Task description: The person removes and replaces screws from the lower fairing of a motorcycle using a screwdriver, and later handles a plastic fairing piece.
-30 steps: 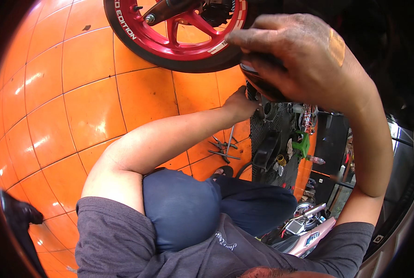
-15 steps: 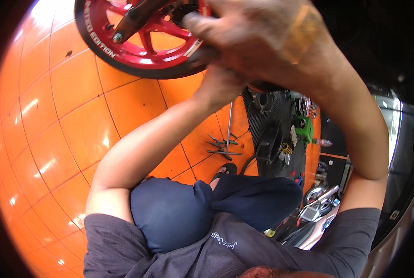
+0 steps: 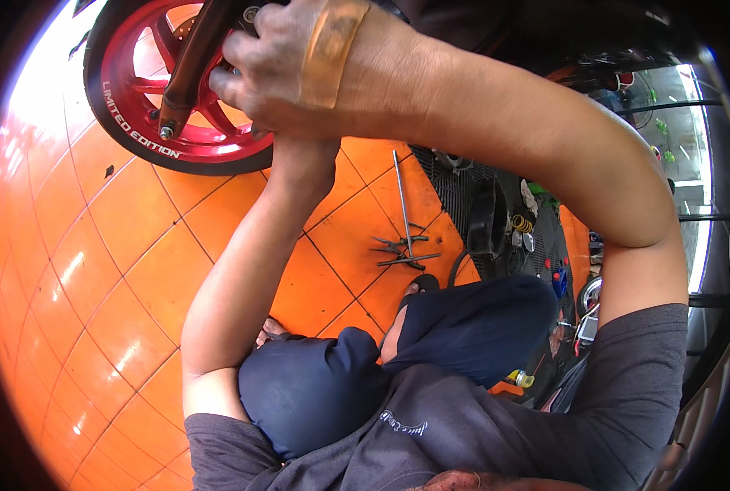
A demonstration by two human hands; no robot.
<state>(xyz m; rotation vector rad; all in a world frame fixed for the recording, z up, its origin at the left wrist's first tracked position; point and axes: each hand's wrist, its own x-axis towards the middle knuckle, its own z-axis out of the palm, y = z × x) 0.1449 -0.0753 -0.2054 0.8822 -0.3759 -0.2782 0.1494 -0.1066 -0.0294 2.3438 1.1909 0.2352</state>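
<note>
A red-rimmed motorcycle wheel [image 3: 140, 147] with a black tyre stands at the upper left, and a dark fork leg [image 3: 189, 78] runs down to its axle. My right hand [image 3: 287, 78], with a tan plaster [image 3: 330, 53] across its back, is beside the fork, over the wheel's right side. Its fingers are curled; what they hold, if anything, is hidden. Beneath it, my left hand [image 3: 306, 159] reaches up from below. Only its wrist and lower part show, and its fingers are covered by the right hand.
On the orange tiled floor [image 3: 152, 303] lie a T-handle wrench [image 3: 403, 196] and pliers [image 3: 397, 245]. A black ribbed mat [image 3: 446, 184] to the right bears dark parts and a yellow coil spring [image 3: 522, 223]. My bent knees [image 3: 312, 393] are below my arms.
Both hands have shifted left in the view and still overlap beside the wheel. The wheel also appears farther left, and the whole view has shifted. Floor tools lie as before.
</note>
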